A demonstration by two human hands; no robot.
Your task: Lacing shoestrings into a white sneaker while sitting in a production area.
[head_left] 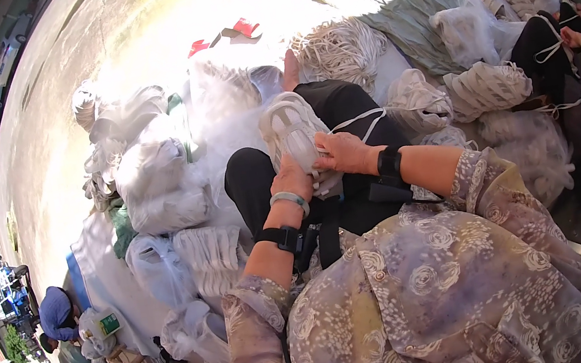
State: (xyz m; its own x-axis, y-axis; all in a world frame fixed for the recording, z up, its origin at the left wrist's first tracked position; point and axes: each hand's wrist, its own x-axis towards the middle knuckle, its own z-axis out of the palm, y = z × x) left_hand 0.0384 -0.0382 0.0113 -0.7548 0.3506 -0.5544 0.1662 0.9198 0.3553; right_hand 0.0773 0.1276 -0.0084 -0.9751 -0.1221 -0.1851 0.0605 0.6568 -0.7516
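Observation:
An off-white oblong bundle [287, 122], seemingly of layered strips or straps, rests between my dark-clad knees. My left hand [292, 179] is closed on its near end, the fingers partly hidden. Close beside it, my right hand [346, 153] pinches at the bundle's right side. A thin white cord [369, 115] runs rightward from near the right fingertips in a loose loop. What exactly the bundle is made of is too washed out to tell. Both my wrists carry black straps, and the left one also has a pale bangle [288, 198].
Clear plastic bags [159, 176] of pale goods crowd the left. A heap of off-white strips [338, 50] and similar bundles [488, 87] lie ahead and right. Another person's hand [574, 37] is at far right. A seated person in a blue hat [56, 313] is far left.

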